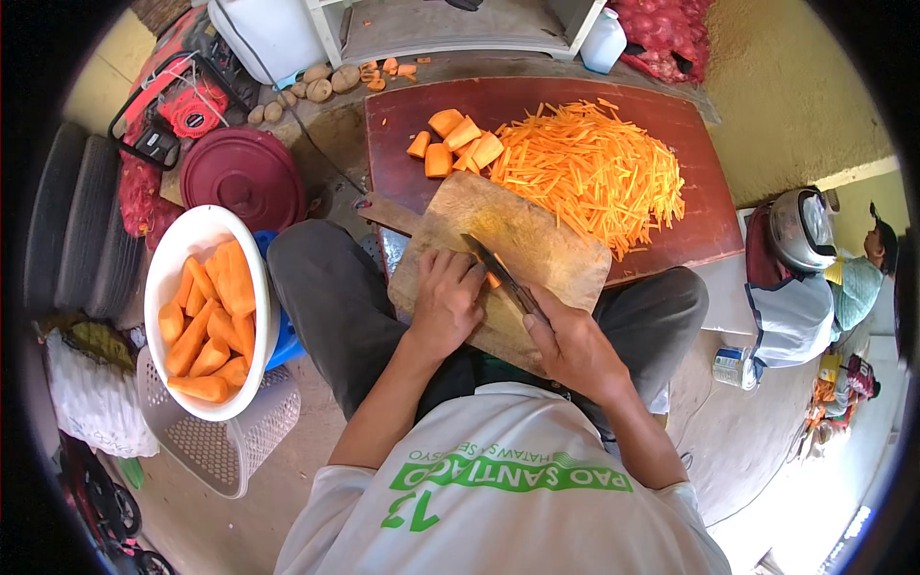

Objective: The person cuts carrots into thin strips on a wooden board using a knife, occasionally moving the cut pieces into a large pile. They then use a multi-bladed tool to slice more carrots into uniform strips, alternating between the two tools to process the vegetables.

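A wooden cutting board (546,244) with a handle lies tilted across my lap, its far edge over a red board. My right hand (580,345) is wrapped round the handle of a kitchen knife (502,272), its dark blade pointing far left over the board. My left hand (448,295) presses down beside the blade with curled fingers. A bit of orange carrot (494,280) shows between these fingers and the knife; the rest is hidden. Beyond the board lies a large heap of carrot strips (594,172), with several thick carrot chunks (460,144) to its left.
The red board (709,225) bears the heap. At my left, a white basin (153,287) of peeled carrots stands above a grey perforated basket (206,446). A maroon lidded bucket (241,177) and potatoes (319,89) are farther off. People (858,278) sit at the far right.
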`<state>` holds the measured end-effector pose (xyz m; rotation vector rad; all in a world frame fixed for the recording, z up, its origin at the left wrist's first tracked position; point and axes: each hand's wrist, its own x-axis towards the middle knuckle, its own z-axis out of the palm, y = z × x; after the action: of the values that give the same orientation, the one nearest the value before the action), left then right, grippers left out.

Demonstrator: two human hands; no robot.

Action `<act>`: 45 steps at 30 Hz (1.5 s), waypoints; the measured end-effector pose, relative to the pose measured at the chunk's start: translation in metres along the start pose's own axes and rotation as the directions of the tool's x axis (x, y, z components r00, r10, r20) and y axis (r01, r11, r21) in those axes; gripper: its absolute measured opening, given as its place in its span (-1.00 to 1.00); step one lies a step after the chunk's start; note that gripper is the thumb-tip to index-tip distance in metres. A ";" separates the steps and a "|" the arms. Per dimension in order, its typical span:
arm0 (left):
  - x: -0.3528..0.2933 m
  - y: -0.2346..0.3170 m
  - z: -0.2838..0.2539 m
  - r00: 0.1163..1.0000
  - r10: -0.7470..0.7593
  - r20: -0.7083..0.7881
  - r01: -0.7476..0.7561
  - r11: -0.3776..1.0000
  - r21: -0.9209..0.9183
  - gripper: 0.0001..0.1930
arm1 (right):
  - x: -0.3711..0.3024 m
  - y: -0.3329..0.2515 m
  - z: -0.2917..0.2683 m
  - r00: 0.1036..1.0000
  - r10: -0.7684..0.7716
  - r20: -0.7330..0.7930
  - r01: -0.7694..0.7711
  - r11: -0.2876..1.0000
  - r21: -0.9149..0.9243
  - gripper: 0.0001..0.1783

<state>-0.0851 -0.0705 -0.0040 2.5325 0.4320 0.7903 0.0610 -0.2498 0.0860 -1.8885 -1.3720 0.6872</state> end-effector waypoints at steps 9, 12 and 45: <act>0.000 -0.004 0.005 1.000 0.008 -0.029 -0.008 1.000 0.008 -0.59 | 0.005 0.002 0.006 0.997 0.072 0.003 -0.072 0.997 -0.030 -0.50; 0.000 0.000 0.004 0.999 -0.004 -0.044 0.004 1.000 0.013 -0.61 | 0.000 -0.010 0.001 0.993 0.116 0.026 -0.116 0.993 0.009 -0.49; 0.002 -0.002 0.007 0.996 0.034 -0.088 -0.031 0.999 0.027 -0.65 | 0.003 0.000 0.007 0.988 0.156 0.015 -0.156 0.988 -0.008 -0.56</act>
<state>-0.0794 -0.0701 -0.0090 2.5416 0.4334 0.9168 0.0563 -0.2456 0.0813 -2.0153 -1.2471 0.7764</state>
